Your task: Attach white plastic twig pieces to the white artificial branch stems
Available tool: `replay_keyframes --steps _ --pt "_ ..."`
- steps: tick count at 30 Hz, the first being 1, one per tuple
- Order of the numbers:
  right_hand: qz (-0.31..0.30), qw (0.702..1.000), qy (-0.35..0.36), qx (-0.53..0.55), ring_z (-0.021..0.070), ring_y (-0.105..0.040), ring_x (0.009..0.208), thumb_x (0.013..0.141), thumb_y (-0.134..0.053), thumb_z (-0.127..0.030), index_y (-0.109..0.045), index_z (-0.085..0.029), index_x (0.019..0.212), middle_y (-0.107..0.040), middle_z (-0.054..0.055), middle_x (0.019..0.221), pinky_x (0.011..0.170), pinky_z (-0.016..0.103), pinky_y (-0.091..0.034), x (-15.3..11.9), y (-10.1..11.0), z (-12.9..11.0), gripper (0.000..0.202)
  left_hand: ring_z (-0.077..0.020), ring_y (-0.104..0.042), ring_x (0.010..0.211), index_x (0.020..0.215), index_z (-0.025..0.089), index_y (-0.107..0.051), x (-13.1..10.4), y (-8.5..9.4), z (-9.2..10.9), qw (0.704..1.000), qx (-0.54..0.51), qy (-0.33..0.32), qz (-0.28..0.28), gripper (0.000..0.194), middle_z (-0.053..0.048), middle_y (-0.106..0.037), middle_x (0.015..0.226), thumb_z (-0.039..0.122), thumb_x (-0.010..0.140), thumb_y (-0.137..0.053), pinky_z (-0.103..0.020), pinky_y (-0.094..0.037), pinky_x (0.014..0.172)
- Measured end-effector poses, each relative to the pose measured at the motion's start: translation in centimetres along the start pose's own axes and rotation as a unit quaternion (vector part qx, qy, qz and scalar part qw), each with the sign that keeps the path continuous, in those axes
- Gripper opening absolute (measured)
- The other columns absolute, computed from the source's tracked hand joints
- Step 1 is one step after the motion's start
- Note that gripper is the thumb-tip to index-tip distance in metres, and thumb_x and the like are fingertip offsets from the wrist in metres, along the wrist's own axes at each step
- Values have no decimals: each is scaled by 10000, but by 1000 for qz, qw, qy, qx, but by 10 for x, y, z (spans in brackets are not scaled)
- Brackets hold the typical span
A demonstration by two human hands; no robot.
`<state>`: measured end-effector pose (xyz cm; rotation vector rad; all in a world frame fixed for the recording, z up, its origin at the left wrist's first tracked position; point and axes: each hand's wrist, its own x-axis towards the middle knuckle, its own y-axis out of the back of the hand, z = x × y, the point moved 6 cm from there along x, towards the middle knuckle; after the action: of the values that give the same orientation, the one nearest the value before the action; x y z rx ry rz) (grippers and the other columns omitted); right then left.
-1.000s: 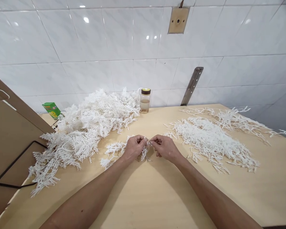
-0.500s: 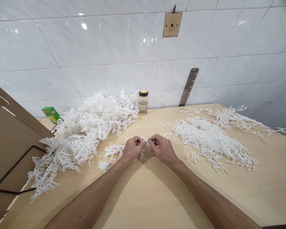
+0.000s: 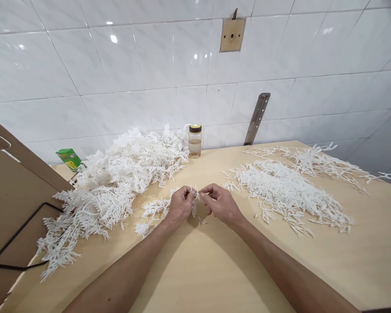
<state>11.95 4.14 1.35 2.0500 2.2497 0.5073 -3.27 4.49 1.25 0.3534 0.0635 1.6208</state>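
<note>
At the middle of the table, my left hand [image 3: 181, 203] is closed on a white artificial plant sprig [image 3: 193, 209], pinching it between thumb and fingers. Part of the sprig hangs below the hand, and the rest is hidden by the fingers. My right hand [image 3: 222, 202] is closed in a pinch at the sprig's right side, its fingertips on a thin white tip. Just left of my left hand lie loose white sprigs [image 3: 154, 211]. A small loose piece [image 3: 202, 221] rests on the table below the hands.
A large heap of white artificial foliage [image 3: 117, 182] fills the left. Trimmed sprigs [image 3: 289, 195] and bare branching stems [image 3: 326, 163] lie at right. A lidded jar [image 3: 195, 142] and a green box [image 3: 69, 160] stand at the back. A brown panel [image 3: 16, 217] borders the left.
My right hand's fingertips have shifted slightly left and opened out a little at the sprig. My left hand keeps its hold. The view has tilted slightly.
</note>
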Motion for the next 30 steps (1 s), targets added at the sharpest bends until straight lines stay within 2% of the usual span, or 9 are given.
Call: replay_keyframes --steps 3,5,8,13,24,27,30 --pt "-6 996 -82 39 108 -579 435 837 -574 -446 -626 -173 887 -592 -17 645 355 186 -389 1 7 6 282 -106 -461 522 722 180 -574 -2 -3 -1 1000 13 4 -16 267 30 -516 585 428 819 -563 -221 -361 507" --pt "-33 994 -102 32 100 -576 405 838 -576 -454 -633 -170 853 -582 -24 627 340 176 -364 1 5 7 290 -110 -454 515 732 185 -574 -3 -4 0 1000 20 -2 -18 283 31 -515 583 452 825 -556 -225 -350 500" --pt "-57 994 -95 8 97 -592 408 839 -580 -452 -640 -174 793 -585 -26 618 344 167 -367 1 1 7 288 -116 -466 563 727 186 -576 -5 -3 6 998 45 -40 -3 266 21 -537 611 430 831 -557 -231 -359 547" --pt "-43 994 -100 -11 104 -595 399 825 -599 -430 -673 -182 823 -602 -26 623 333 177 -373 0 1 8 258 -112 -440 547 709 195 -553 -8 -3 11 990 119 -69 -4 240 34 -520 593 393 843 -541 -241 -330 561" --pt "-53 994 -94 37 107 -583 393 822 -596 -378 -615 -179 818 -584 -36 594 309 176 -349 -1 -7 11 200 -123 -423 549 716 205 -500 -8 -3 9 989 134 -56 -2 218 42 -475 581 371 858 -497 -251 -308 571" --pt "-51 994 -92 17 119 -591 391 815 -583 -304 -609 -185 811 -588 -37 581 332 193 -405 -2 -10 13 122 -141 -456 584 736 209 -502 -10 -5 8 982 177 -64 -3 190 18 -519 628 338 874 -489 -263 -310 592" --pt "-43 994 -85 -46 125 -601 386 804 -581 -255 -618 -188 800 -632 -22 602 376 209 -463 -2 -13 14 77 -166 -490 629 758 214 -495 -12 -8 11 964 248 -96 -4 129 -19 -552 701 267 875 -487 -274 -319 615"
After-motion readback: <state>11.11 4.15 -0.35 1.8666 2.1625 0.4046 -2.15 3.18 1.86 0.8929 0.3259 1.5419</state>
